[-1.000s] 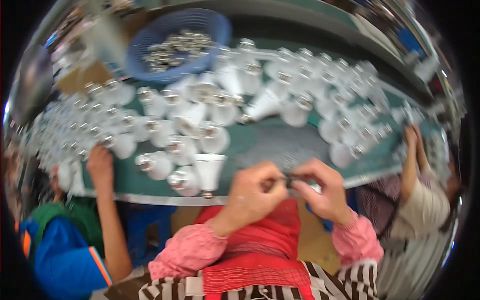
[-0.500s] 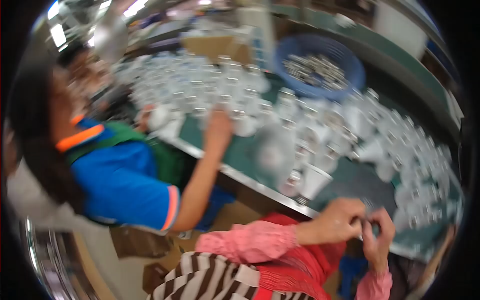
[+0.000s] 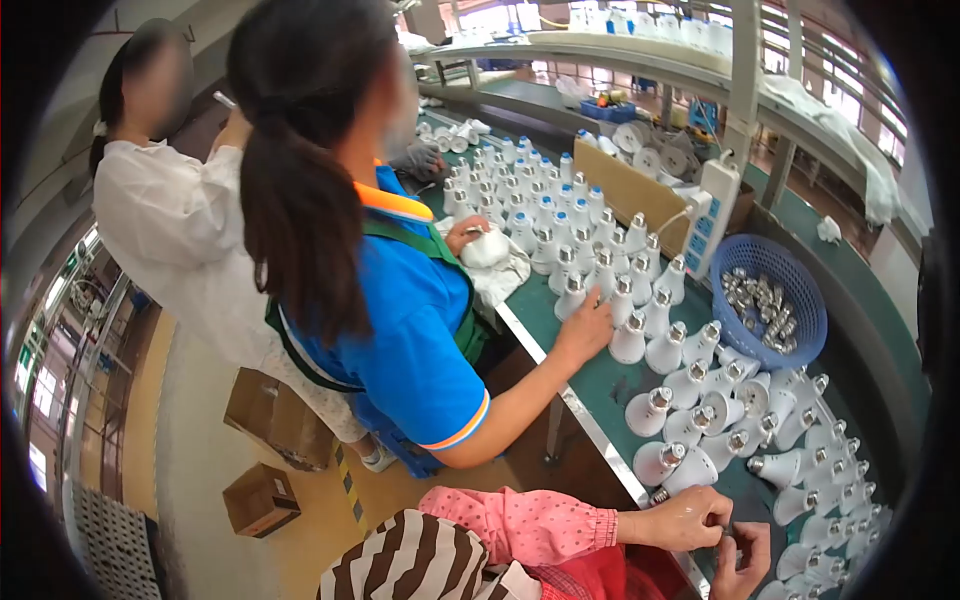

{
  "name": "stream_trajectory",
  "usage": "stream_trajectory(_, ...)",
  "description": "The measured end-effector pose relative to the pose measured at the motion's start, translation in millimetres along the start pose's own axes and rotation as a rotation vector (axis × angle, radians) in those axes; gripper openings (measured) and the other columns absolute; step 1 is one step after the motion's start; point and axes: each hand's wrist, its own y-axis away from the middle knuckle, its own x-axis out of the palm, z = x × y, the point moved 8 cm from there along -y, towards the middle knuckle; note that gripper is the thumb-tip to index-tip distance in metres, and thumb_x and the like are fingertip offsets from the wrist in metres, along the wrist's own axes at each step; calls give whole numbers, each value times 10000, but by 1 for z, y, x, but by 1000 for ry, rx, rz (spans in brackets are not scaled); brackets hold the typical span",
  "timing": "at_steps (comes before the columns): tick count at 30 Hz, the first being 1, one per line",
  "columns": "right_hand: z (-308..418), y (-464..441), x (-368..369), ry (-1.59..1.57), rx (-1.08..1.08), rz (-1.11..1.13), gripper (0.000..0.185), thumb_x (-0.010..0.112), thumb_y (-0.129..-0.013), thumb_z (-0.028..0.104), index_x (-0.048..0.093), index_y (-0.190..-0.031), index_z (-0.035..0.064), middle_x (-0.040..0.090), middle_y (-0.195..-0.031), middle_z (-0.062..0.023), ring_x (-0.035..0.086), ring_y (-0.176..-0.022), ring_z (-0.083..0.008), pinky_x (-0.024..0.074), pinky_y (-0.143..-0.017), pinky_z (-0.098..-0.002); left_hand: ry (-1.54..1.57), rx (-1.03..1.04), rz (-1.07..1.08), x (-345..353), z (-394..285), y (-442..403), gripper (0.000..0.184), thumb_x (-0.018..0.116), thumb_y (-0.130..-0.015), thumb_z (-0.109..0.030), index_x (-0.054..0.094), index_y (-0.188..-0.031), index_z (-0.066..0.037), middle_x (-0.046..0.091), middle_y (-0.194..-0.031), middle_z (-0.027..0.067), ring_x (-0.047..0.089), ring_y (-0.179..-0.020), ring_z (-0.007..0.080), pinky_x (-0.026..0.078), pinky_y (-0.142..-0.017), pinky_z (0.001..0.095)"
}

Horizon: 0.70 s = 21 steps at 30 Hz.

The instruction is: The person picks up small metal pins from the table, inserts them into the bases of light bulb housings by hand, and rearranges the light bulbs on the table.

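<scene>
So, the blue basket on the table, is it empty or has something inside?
Not empty: small metal caps lie inside the blue basket.

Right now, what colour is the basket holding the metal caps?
The basket is blue, best seen in the head view.

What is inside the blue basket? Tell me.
Inside the basket lies a loose pile of small silvery metal caps. The pile covers most of the basket's bottom, so anything beneath it cannot be seen.

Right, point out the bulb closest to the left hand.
The white bulb lying just beyond your left hand: its metal cap points back toward the table's near edge, whereas its immediate neighbour's points away.
</scene>
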Motion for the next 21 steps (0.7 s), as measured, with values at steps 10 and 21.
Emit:
stream_trajectory(10,-24,8,9,-425,166,-73,31,661,-1002,-30,677,-1025,-16,637,-961,-31,596,-822,-113,498,-769,-253,404,-251,169,10,6,6,106,648,-899,-84,627,-884,19,653,-721,50,613,-560,104,489,-509,239)
stream_trajectory(21,-30,16,11,-521,178,-69,27,649,-1008,-19,656,-1006,7,600,-929,-13,543,-804,-92,454,-734,-235,503,-327,198,21,17,10,81,668,-852,-71,664,-882,5,685,-724,70,622,-552,99,479,-485,241)
